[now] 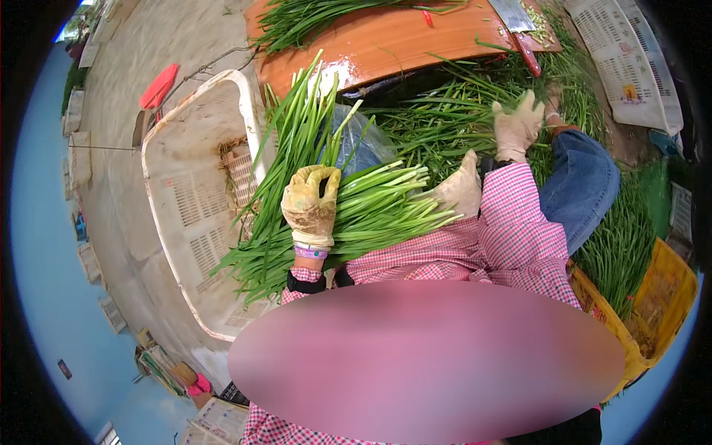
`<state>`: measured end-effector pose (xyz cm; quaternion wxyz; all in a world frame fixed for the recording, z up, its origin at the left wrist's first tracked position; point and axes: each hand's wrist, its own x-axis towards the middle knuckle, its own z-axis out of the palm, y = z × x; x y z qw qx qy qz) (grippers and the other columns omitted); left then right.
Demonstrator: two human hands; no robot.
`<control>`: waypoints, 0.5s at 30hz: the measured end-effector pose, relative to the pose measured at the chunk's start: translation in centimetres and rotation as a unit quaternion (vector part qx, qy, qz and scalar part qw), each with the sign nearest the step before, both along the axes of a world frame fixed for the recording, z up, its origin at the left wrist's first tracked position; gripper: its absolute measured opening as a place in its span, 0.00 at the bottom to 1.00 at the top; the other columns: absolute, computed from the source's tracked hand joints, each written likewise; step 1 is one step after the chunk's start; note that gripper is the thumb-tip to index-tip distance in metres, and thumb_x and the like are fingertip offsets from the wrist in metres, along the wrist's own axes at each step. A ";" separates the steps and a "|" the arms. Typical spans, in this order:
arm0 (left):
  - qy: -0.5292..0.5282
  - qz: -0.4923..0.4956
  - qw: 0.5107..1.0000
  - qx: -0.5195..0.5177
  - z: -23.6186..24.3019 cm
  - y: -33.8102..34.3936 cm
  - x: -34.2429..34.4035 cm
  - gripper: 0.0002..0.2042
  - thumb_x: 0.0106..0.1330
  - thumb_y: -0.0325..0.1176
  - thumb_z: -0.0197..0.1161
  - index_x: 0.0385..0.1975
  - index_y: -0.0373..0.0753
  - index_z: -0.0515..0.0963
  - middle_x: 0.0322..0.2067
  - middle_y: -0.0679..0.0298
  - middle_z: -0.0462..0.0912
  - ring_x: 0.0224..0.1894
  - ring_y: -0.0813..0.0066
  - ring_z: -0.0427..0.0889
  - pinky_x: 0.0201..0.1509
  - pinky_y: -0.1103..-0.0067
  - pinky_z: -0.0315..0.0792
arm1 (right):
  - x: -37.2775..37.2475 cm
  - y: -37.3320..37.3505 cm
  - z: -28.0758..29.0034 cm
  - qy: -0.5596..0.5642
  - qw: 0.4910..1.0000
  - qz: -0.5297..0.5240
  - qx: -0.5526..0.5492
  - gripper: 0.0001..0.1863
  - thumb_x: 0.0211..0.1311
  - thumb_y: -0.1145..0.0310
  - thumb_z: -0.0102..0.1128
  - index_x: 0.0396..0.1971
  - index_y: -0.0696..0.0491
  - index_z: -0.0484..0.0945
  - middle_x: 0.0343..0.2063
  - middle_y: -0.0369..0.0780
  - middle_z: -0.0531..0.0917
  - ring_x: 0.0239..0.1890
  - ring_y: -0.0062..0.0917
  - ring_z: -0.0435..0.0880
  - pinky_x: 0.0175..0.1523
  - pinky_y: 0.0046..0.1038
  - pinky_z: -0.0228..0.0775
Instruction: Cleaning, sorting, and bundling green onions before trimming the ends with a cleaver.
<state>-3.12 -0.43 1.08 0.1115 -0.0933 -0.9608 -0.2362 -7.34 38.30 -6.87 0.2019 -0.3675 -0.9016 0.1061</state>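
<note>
My left hand [308, 206], in a stained pale glove, is closed around long green chives. Their leaves [293, 141] fan upward and down to the left past the wrist. More chives [393, 194] lie across my lap to the right of that hand, their pale cut ends pointing right. My right hand [518, 126], also gloved, is open with its fingers spread, over a loose heap of greens [445, 111]; nothing shows in its grasp. A clear plastic sheet or bag [360, 141] is partly covered by the leaves between the bunches.
A white crate [157, 185] stands at my left, with plant scraps inside. Ahead is an orange board [386, 48] bearing chives [297, 26] and a red-handled knife [526, 53]. A yellow crate [660, 289] of greens is at the right, another white crate [623, 67] at far right.
</note>
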 end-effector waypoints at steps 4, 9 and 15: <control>0.006 0.000 1.000 -0.005 -0.1 0.1 0.0 0.06 0.62 0.37 0.72 0.32 0.42 0.86 0.36 0.62 0.87 0.37 0.61 0.85 0.43 0.69 0.77 | -2.1 -7.7 1.9 0.134 0.902 0.336 -0.238 0.21 0.59 0.63 0.68 0.52 0.53 0.83 0.43 0.45 0.87 0.46 0.38 0.85 0.56 0.38 0.75; -0.005 0.005 1.000 -0.018 0.0 0.1 0.0 0.05 0.60 0.37 0.73 0.32 0.45 0.86 0.36 0.63 0.87 0.38 0.60 0.84 0.42 0.68 0.77 | -4.3 -16.0 1.4 -0.100 0.674 0.344 -0.646 0.22 0.68 0.50 0.66 0.42 0.57 0.86 0.33 0.35 0.87 0.37 0.16 0.81 0.45 0.22 0.73; 0.015 0.004 1.000 -0.005 0.0 0.1 0.1 0.05 0.60 0.36 0.73 0.32 0.45 0.87 0.36 0.62 0.87 0.38 0.60 0.84 0.42 0.68 0.77 | -3.1 -11.5 -0.1 0.097 0.706 0.366 -0.598 0.11 0.65 0.62 0.68 0.39 0.54 0.89 0.31 0.34 0.87 0.33 0.16 0.83 0.42 0.21 0.75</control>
